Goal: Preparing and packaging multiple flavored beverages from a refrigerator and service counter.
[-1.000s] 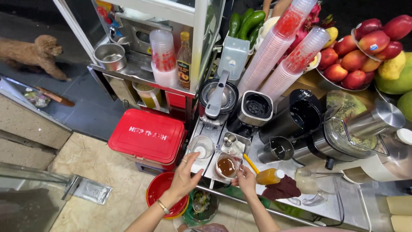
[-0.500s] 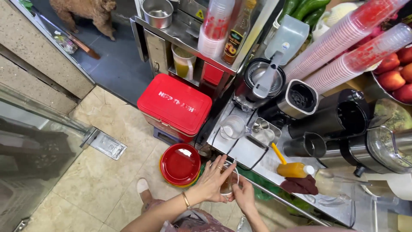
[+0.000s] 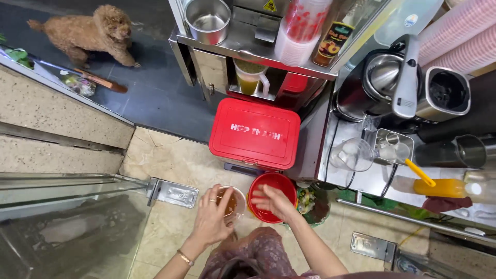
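Note:
My left hand (image 3: 211, 218) is shut on a clear plastic cup (image 3: 232, 203) with brown liquid in it, held low above the tiled floor. My right hand (image 3: 275, 202) is off the cup, fingers spread, hovering over a red round basin (image 3: 270, 185) on the floor just right of the cup. A red cooler box (image 3: 255, 133) stands right behind the basin.
A steel counter (image 3: 361, 181) on the right carries juicers, a glass jug (image 3: 351, 154) and an orange squeeze bottle (image 3: 439, 187). A bin of green scraps (image 3: 311, 202) sits under it. A brown curly dog (image 3: 85, 33) stands far left. A glass door (image 3: 62, 227) is at near left.
Both hands brought the cup off the counter, down and left beside the red basin. My right hand has let go of the cup. The view swung left.

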